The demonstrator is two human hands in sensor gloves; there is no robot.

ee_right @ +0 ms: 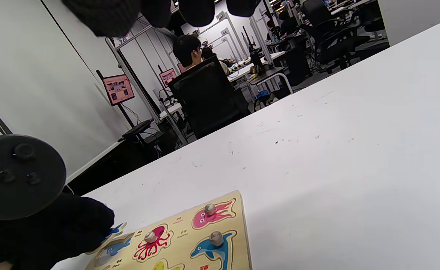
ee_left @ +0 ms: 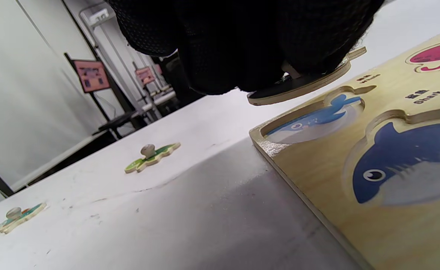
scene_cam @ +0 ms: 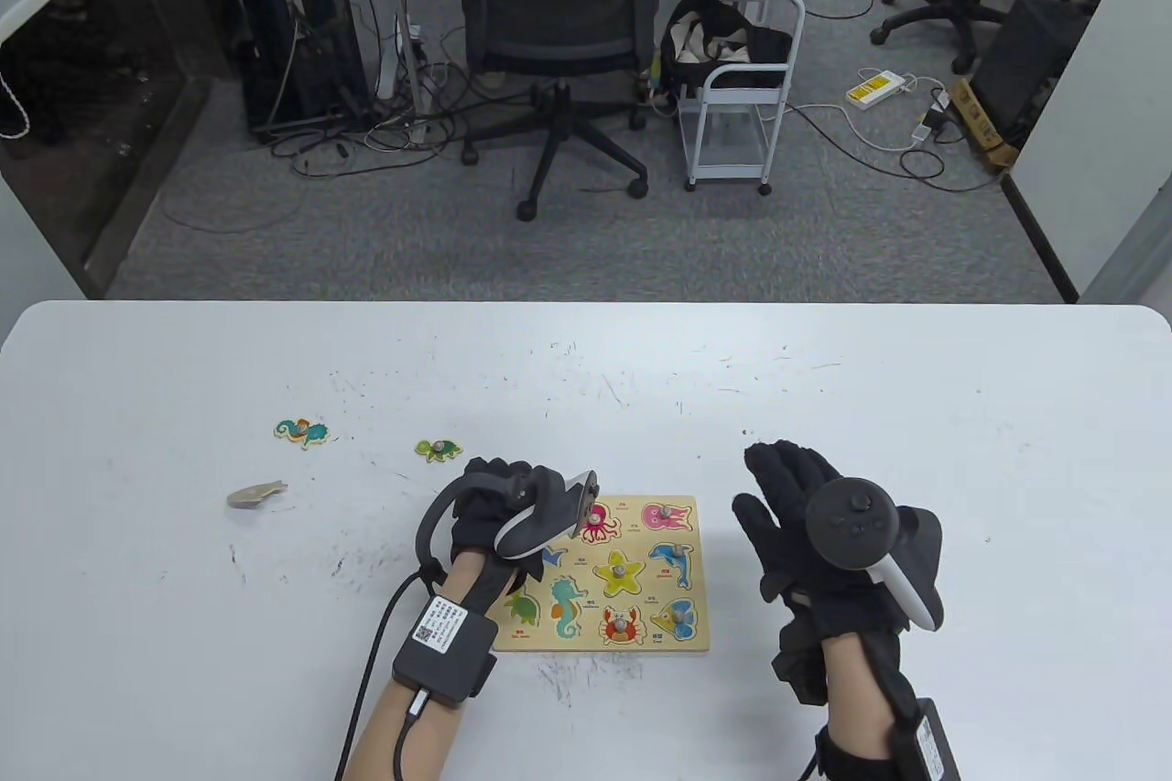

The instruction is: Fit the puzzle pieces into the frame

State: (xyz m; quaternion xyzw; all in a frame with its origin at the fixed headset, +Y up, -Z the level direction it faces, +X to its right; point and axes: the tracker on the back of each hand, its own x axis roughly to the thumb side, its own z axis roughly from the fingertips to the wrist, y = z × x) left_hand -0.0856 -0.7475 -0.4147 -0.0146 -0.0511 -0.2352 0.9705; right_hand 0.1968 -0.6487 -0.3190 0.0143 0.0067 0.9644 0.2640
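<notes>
Table (scene_cam: 824, 378): white, scuffed; everything is carried on it.
Frame (scene_cam: 682, 630): laid near centre, between the hands.
Right hand (scene_cam: 806, 534): fingers spread, nothing held, right of the frame.
Left hand (scene_cam: 494, 511): a piece (ee_left: 302, 84) is gripped above the frame's far-left whale recess (ee_left: 314, 120).
Loose pieces: turtle (scene_cam: 439, 450), seahorse (scene_cam: 302, 431), grey fish (scene_cam: 255, 495), left of the frame.

Your wooden puzzle frame (scene_cam: 682, 584) lies on the white table (scene_cam: 916, 396) near its front edge, between your two hands. Your left hand (scene_cam: 490, 511) holds a flat wooden puzzle piece (ee_left: 302, 84) just above the frame's far-left recess (ee_left: 314, 120). Your right hand (scene_cam: 806, 534) lies right of the frame. Left of the frame and farther back lie the green turtle piece (scene_cam: 439, 450), the teal seahorse-like piece (scene_cam: 301, 431) and the grey fish-shaped piece (scene_cam: 255, 495), well apart from one another
</notes>
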